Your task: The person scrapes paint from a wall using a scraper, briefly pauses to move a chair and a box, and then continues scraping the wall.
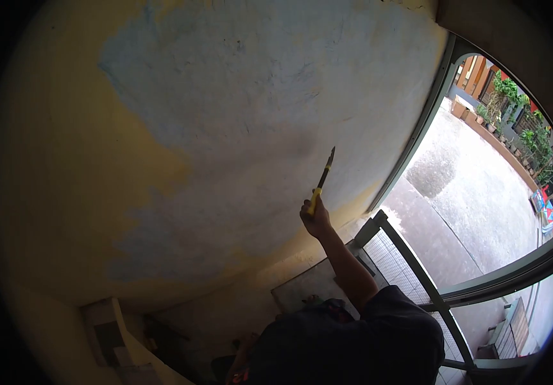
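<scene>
My right hand [315,215] is raised in front of the wall [244,128], its fingers wrapped round the yellow handle of a slim tool [323,178]. The tool's dark, narrow end points up and slightly right. Whether its tip touches the wall cannot be made out. Low in the view, my left hand [247,341] is in deep shade beside my dark shirt; its fingers are too dim to read. Pale grey-blue patches cover much of the wall, with yellow paint around them.
A dark-framed opening [411,151] at the right shows a paved yard and potted plants [533,138]. A metal gate with mesh [395,260] stands beside my right arm. At the lower left is a pale shelf-like structure [119,327].
</scene>
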Demonstrator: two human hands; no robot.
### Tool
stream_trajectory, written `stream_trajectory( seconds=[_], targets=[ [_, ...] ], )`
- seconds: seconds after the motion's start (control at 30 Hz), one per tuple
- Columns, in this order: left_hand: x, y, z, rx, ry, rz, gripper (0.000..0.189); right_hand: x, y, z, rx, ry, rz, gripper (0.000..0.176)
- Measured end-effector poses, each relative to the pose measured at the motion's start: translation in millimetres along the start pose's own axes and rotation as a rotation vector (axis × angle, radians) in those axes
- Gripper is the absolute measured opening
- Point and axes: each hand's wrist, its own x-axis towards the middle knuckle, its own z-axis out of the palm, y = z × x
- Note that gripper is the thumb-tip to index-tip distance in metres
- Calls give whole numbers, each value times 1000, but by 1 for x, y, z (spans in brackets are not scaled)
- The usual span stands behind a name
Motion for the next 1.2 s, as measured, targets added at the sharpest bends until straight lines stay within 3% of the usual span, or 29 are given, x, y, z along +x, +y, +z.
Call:
stream_trajectory(
  seconds=[0.1,0.17,0.3,0.4,0.8,0.93,1.0,1.13,1.2],
  targets=[
    [-9,14,-21,69,28,63,41,12,-4,93,-275,66,-175,28],
    [-12,15,-32,127,42,101,40,48,-7,112,-415,47,-349,31],
    [-15,8,-54,263,57,176,39,87,-3,169,-377,226,-454,31],
    [-14,-1,-61,361,56,231,38,104,-3,185,-240,236,-522,31],
    [-29,-68,-61,668,48,353,35,59,47,165,-402,145,-427,33],
    [-36,-82,-43,737,29,403,34,44,52,154,-388,183,-443,33],
    [-48,-81,-34,735,60,386,33,42,47,140,-520,206,-409,32],
    [-68,-124,-4,656,178,219,32,1,43,105,-658,167,-465,37],
    [-63,-106,-18,188,561,326,24,-27,45,88,-807,159,-525,44]
  ],
)
